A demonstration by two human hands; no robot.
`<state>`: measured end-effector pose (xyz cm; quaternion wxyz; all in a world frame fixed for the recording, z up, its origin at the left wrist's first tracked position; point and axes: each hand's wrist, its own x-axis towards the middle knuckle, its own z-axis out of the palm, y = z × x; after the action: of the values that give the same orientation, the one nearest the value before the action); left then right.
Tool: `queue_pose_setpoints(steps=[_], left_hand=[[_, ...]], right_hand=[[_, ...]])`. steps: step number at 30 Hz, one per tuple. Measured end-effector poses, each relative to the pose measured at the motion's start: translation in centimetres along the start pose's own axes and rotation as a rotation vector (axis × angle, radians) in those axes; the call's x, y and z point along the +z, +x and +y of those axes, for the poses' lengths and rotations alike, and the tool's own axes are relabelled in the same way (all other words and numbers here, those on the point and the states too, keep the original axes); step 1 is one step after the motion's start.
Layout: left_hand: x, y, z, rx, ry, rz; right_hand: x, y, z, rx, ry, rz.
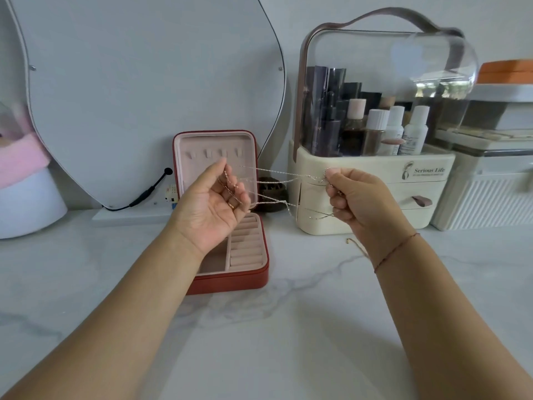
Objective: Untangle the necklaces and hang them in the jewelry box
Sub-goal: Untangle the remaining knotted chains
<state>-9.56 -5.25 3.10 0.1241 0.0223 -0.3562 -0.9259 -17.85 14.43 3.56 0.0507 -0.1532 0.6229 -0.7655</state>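
Note:
Thin silver and gold necklaces (277, 183) are stretched in several crossing strands between my two hands, above the counter. My left hand (212, 206) has its fingers curled through the chains in front of the open red jewelry box (253, 280). My right hand (357, 194) pinches the other ends between thumb and fingers. The box lid (215, 142) stands upright, pink inside, with a row of small hooks that carry nothing. Another gold chain (356, 245) lies on the counter, partly hidden behind my right wrist.
A cream cosmetics organiser (375, 168) with a clear dome and bottles stands right of the box. A curved mirror (144, 96) leans on the wall behind, with a black cable at its base. A white ribbed container (484, 197) sits at far right on the marble counter (288, 327).

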Motion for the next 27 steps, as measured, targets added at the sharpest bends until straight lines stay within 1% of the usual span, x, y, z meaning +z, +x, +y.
queue_pose_setpoints(steps=[2,6,11,15,19,22,24,26,27], left_hand=[[-0.2,0.1,0.1,-0.023,0.08,-0.013],[-0.3,-0.1,0.8,-0.039,0.321,0.0],[-0.3,-0.1,1.0,0.029,0.575,0.028],[-0.2,-0.4,0.1,0.047,0.716,-0.008],[0.3,-1.0,-1.2,0.059,0.904,-0.121],[1.0,-1.5,-2.0,0.043,1.015,-0.186],[1.3,-1.6,-2.8,0.048,1.094,-0.183],[1.3,-1.4,-3.5,0.105,1.153,-0.138],[1.3,-1.3,-3.8,0.149,1.145,-0.115]], right_hand=[[-0.1,-0.1,-0.2,-0.048,-0.073,0.057],[-0.3,-0.2,-0.6,-0.117,-0.187,0.157],[-0.3,-0.3,-0.8,-0.208,-0.091,0.191],[-0.5,-0.5,-1.2,-0.282,-0.005,0.116],[0.0,-0.7,-1.2,-0.304,0.013,0.003],[0.2,-0.7,-1.1,-0.293,-0.028,-0.062],[0.3,-0.7,-0.9,-0.275,-0.05,-0.111],[0.6,-0.8,-0.7,-0.228,-0.023,-0.181],[0.7,-0.9,-0.6,-0.195,-0.004,-0.221]])
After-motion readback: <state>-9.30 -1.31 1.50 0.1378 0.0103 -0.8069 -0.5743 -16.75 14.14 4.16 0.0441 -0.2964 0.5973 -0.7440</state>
